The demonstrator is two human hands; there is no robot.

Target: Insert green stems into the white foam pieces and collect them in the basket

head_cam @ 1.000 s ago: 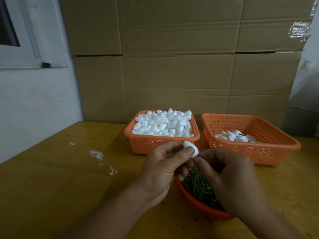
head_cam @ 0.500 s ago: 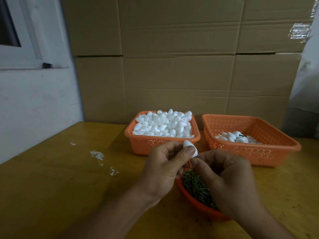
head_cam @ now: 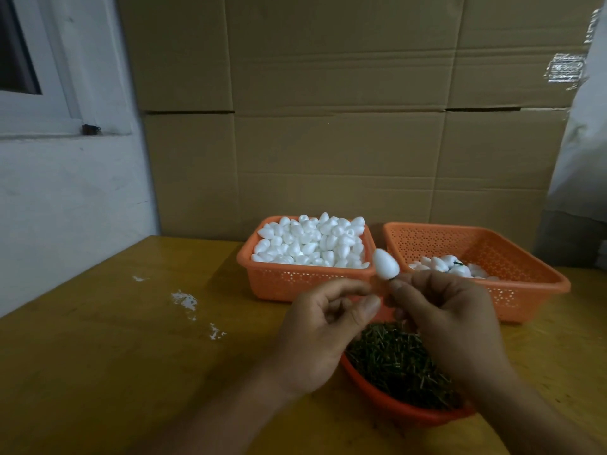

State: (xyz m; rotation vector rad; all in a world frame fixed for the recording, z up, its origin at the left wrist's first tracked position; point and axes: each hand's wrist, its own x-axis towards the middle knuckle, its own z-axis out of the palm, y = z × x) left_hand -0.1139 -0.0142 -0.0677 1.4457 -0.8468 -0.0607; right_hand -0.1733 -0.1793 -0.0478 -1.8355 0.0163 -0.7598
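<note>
Both forearms bare, no sleeves, rings or watch visible.

white foam piece (head_cam: 385, 265) upright (egg-shaped), above green stems (head_cam: 394, 359)

The right hand (head_cam: 450, 320) pinches a white foam piece (head_cam: 385, 264) at its base, perhaps by a hidden stem. The left hand (head_cam: 323, 336) hangs loosely curled beside it, above the bowl of green stems (head_cam: 394, 362).

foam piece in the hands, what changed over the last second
The foam piece passed from the left hand, which pinched it before, to the right hand, whose fingers now pinch it from below. The left hand has let go and sits just beside it, fingers loosely curled. The two baskets and the bowl of green stems stayed put.
</note>
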